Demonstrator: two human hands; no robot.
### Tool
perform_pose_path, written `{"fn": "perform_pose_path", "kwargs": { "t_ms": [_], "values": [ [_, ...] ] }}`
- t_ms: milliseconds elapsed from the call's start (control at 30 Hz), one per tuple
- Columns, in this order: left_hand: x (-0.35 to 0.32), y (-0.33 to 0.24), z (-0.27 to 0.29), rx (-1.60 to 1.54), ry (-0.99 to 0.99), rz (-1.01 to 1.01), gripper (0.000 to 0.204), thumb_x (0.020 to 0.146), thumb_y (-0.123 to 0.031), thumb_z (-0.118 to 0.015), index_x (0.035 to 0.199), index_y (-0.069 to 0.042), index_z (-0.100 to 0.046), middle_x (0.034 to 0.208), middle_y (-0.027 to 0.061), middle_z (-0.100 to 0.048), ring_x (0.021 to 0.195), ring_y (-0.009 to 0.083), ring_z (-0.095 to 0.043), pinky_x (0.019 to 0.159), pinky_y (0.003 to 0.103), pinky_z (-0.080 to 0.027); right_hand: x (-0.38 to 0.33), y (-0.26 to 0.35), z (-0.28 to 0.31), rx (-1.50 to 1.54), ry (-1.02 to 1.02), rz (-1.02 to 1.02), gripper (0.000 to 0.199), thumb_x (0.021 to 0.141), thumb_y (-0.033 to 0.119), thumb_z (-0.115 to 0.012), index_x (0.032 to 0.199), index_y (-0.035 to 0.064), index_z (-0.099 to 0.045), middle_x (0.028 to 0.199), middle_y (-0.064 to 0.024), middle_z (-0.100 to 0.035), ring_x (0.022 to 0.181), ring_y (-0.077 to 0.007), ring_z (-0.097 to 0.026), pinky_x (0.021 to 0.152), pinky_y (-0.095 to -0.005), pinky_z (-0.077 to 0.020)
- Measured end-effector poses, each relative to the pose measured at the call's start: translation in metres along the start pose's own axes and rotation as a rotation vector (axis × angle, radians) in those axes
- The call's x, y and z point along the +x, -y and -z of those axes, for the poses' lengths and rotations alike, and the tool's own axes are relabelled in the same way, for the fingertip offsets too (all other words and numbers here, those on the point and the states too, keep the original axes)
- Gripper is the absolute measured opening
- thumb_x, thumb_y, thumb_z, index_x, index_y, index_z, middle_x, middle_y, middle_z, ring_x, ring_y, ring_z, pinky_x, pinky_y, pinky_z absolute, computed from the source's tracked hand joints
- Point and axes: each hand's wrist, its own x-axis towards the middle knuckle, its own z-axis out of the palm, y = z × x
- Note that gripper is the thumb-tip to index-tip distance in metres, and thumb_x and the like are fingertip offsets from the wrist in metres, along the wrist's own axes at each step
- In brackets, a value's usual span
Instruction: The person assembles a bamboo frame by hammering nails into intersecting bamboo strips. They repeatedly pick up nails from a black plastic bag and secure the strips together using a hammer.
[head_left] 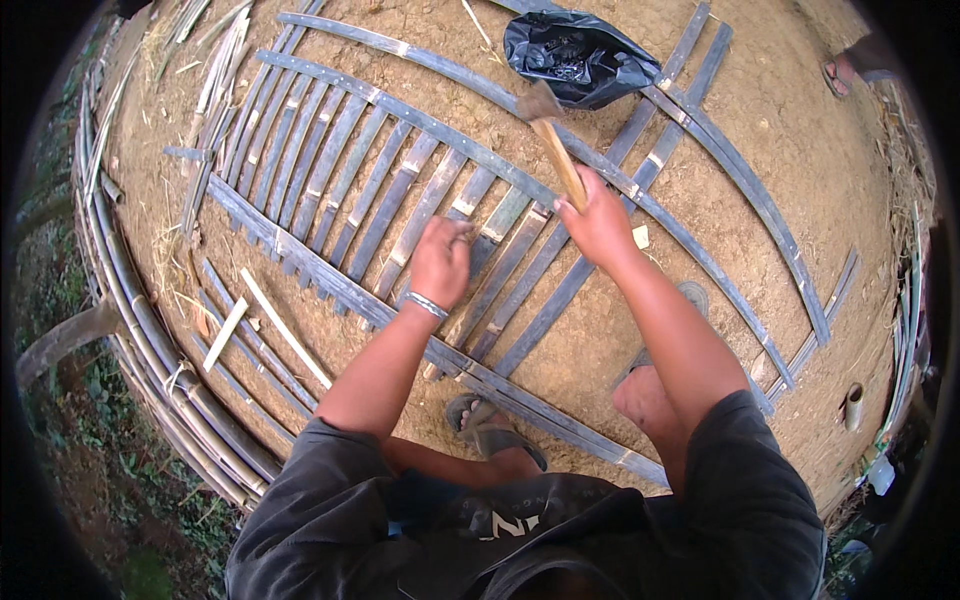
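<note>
My right hand (598, 222) is closed around the wooden handle of a hammer (560, 160), whose metal head is raised and a little blurred. My left hand (440, 262), with a pale band on its wrist, hovers over the slats with its fingers curled together. Whether a small piece is pinched there, I cannot make out. Below both hands lies a frame of dark split-bamboo slats (372, 190), set side by side. A long upper strip (425, 122) crosses their far ends, and a lower strip (300, 258) crosses nearer to me.
An open black plastic bag (580, 58) rests beyond the hammer. Curved bamboo strips (765, 205) lie to the right. Bamboo poles (150, 330) line the left edge, with loose pale strips (228, 332) nearby. My sandalled foot (490, 430) is beside the lower strip. Another person's foot (836, 78) shows far right.
</note>
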Motion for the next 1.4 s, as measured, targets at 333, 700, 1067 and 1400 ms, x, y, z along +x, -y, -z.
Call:
{"fn": "perform_pose_path", "kwargs": {
  "t_ms": [333,700,1067,1400],
  "values": [
    [-0.028,0.004,-0.037,0.439,-0.122,-0.094,0.041,0.079,-0.031,-0.086,0.110,-0.008,-0.071,0.108,0.0116,-0.065,0.104,0.0316,-0.061,0.091,0.045,-0.044,0.027,0.026,-0.027,-0.148,0.002,-0.078,0.069,0.085,0.019,-0.081,0.144,0.0044,-0.048,0.119,-0.0243,-0.071,0.112,-0.0431,-0.068,0.098,-0.0485,-0.0530],
    [-0.028,0.002,-0.047,0.395,-0.199,-0.110,0.037,0.079,-0.028,-0.086,0.106,-0.007,-0.071,0.106,0.0113,-0.066,0.104,0.0324,-0.062,0.093,0.045,-0.042,0.030,0.019,-0.036,-0.116,-0.078,-0.051,0.066,0.086,0.016,-0.080,0.142,0.0029,-0.049,0.118,-0.0242,-0.072,0.113,-0.0433,-0.068,0.098,-0.0475,-0.0529],
    [-0.026,-0.002,-0.052,0.417,-0.244,-0.124,0.037,0.078,-0.028,-0.086,0.106,-0.009,-0.070,0.103,0.0084,-0.067,0.101,0.0292,-0.063,0.090,0.044,-0.040,0.020,0.029,-0.034,-0.093,-0.091,-0.074,0.065,0.087,0.018,-0.080,0.143,0.0055,-0.050,0.116,-0.0289,-0.071,0.111,-0.0460,-0.068,0.095,-0.0498,-0.0531],
    [-0.024,-0.004,-0.053,0.420,-0.254,-0.116,0.035,0.079,-0.030,-0.085,0.104,-0.010,-0.071,0.105,0.0074,-0.068,0.102,0.0278,-0.064,0.090,0.044,-0.039,0.018,0.020,-0.041,-0.089,-0.162,-0.023,0.057,0.090,0.016,-0.076,0.141,0.0066,-0.051,0.108,-0.0287,-0.072,0.105,-0.0473,-0.069,0.092,-0.0519,-0.0538]
  ]
}}
